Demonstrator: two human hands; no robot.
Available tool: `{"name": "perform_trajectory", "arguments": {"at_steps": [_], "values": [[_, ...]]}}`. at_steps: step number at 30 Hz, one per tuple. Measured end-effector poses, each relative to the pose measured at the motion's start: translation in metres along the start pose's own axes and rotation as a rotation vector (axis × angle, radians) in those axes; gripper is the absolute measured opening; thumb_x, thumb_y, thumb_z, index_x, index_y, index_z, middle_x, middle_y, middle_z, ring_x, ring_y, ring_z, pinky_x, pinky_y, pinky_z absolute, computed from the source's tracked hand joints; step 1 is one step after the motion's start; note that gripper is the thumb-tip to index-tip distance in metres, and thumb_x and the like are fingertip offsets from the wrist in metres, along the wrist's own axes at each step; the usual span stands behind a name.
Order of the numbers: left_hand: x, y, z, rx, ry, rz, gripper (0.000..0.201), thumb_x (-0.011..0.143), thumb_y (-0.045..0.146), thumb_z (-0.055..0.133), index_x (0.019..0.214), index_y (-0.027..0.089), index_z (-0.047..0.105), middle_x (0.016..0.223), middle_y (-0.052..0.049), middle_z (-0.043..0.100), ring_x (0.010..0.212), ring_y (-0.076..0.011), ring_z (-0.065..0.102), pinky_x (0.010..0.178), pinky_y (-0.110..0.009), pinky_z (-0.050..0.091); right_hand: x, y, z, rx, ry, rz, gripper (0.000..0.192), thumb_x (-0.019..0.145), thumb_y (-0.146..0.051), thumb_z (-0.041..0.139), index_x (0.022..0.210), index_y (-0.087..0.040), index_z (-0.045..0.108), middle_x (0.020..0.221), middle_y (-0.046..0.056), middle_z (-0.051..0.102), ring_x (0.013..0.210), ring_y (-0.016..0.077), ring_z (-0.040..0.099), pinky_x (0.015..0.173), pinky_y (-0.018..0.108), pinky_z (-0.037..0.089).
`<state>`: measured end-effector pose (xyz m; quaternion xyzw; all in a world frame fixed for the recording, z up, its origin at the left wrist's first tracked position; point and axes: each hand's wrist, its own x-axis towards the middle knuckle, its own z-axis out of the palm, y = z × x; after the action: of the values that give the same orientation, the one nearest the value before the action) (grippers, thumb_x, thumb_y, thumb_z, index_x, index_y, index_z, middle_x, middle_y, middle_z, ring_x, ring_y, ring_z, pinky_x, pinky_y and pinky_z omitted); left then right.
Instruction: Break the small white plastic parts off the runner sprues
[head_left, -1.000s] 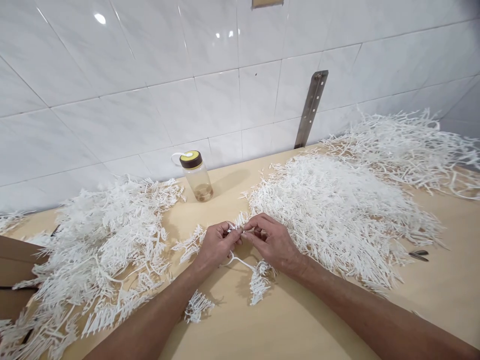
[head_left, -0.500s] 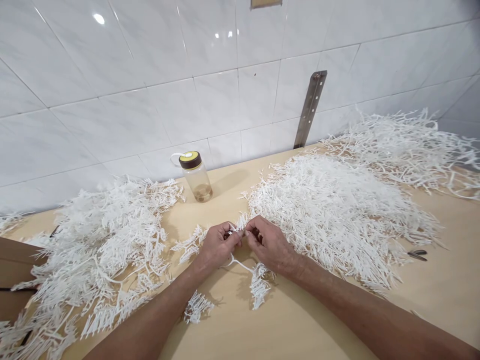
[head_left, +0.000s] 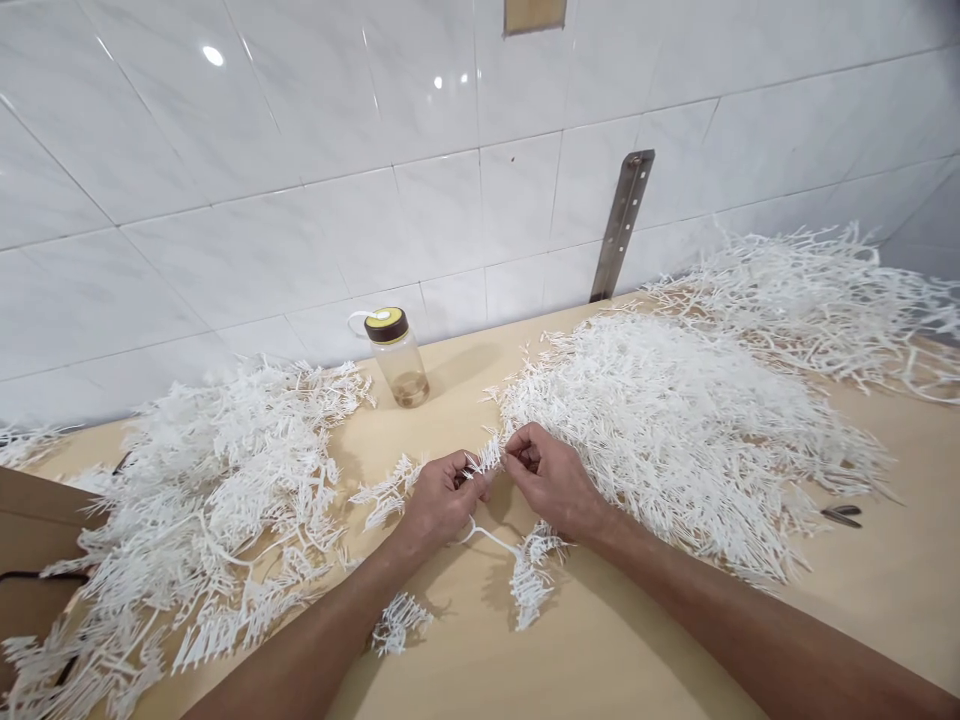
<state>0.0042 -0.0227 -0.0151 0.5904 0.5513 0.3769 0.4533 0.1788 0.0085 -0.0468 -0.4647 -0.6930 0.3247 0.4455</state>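
My left hand (head_left: 448, 497) is closed around a white plastic branch whose fine-tipped sprigs (head_left: 491, 455) stick up between thumb and fingers. Below that hand its thin stem (head_left: 495, 540) runs out to a drooping cluster of tips (head_left: 531, 588). My right hand (head_left: 556, 482) pinches at the right edge of the upper sprigs, thumb against forefinger; the exact bit in the pinch is too small to see. Beside my left wrist lies a loose sprig (head_left: 390, 490), and another small one (head_left: 401, 622) rests nearer me on the table (head_left: 570, 660).
Big heaps of white branching pieces lie left (head_left: 225, 480) and right (head_left: 675, 430), with a stringier bundle (head_left: 825, 300) behind. A lidded bottle (head_left: 401, 365) stands near the tiled wall. Small dark snips (head_left: 841, 515) lie far right, a cardboard box (head_left: 37, 540) at left.
My right hand has drawn slightly away from the left, widening the space between the fingertips. The view has shifted a little; the heaps and bottle look unchanged.
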Motion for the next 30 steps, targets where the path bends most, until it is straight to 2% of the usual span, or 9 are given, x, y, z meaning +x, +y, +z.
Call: {"name": "perform_trajectory", "arguments": {"at_steps": [5,11,15,22,24,28,30], "values": [[0.0,-0.003,0.003,0.031,0.015,0.032,0.031,0.079,0.043,0.066,0.066,0.017,0.056,0.057,0.003,0.049,0.053,-0.01,0.042,0.049,-0.021,0.032,-0.004,-0.003,-0.001,0.095,-0.046,0.025,0.014,0.082,-0.019,0.054,0.095,-0.019,0.061,0.068,-0.002,0.056,0.059,0.0126,0.054,0.052,0.024,0.043],[0.002,-0.003,0.002,0.055,-0.024,0.052,0.027,0.078,0.04,0.066,0.068,0.017,0.056,0.059,0.004,0.048,0.057,-0.0108,0.042,0.055,-0.023,0.034,-0.008,-0.009,-0.005,0.101,-0.109,-0.131,0.056,0.076,-0.008,0.054,0.129,-0.022,0.054,0.09,0.003,0.055,0.067,0.0119,0.052,0.05,0.021,0.043],[0.004,-0.003,0.0,0.092,-0.064,0.071,0.022,0.079,0.038,0.066,0.082,0.016,0.065,0.069,0.001,0.059,0.066,-0.0136,0.05,0.062,-0.024,0.038,-0.008,-0.012,-0.005,0.091,-0.128,-0.159,0.045,0.08,-0.011,0.055,0.123,-0.024,0.059,0.087,0.002,0.053,0.067,0.0121,0.051,0.051,0.022,0.044],[0.003,-0.004,0.0,0.053,-0.075,0.048,0.027,0.077,0.036,0.068,0.095,0.016,0.066,0.081,-0.002,0.068,0.073,-0.0156,0.058,0.068,-0.024,0.044,-0.01,-0.013,-0.004,0.201,-0.163,0.017,0.027,0.082,-0.021,0.062,0.109,-0.02,0.059,0.077,-0.001,0.054,0.062,0.0118,0.053,0.052,0.023,0.046],[0.003,-0.003,0.0,0.084,-0.057,0.038,0.025,0.078,0.035,0.068,0.095,0.017,0.065,0.079,-0.001,0.067,0.071,-0.0149,0.058,0.065,-0.024,0.043,-0.011,-0.013,-0.003,0.26,-0.15,0.038,0.031,0.083,-0.024,0.064,0.113,-0.02,0.057,0.083,0.001,0.058,0.066,0.0129,0.055,0.054,0.025,0.048],[0.002,-0.001,0.001,0.163,-0.016,0.055,0.018,0.077,0.028,0.065,0.092,0.017,0.063,0.075,0.001,0.065,0.066,-0.0136,0.056,0.06,-0.023,0.042,-0.01,-0.012,-0.001,0.349,-0.083,0.089,0.052,0.081,-0.033,0.072,0.126,-0.021,0.048,0.099,0.006,0.063,0.081,0.0166,0.062,0.066,0.029,0.053],[0.001,0.0,0.001,0.187,-0.006,0.071,0.02,0.077,0.026,0.065,0.095,0.017,0.062,0.078,0.0,0.066,0.067,-0.0141,0.057,0.06,-0.023,0.043,-0.008,-0.013,-0.001,0.375,-0.105,0.112,0.049,0.081,-0.037,0.073,0.121,-0.02,0.051,0.095,0.005,0.065,0.081,0.0171,0.063,0.07,0.031,0.054]]}}
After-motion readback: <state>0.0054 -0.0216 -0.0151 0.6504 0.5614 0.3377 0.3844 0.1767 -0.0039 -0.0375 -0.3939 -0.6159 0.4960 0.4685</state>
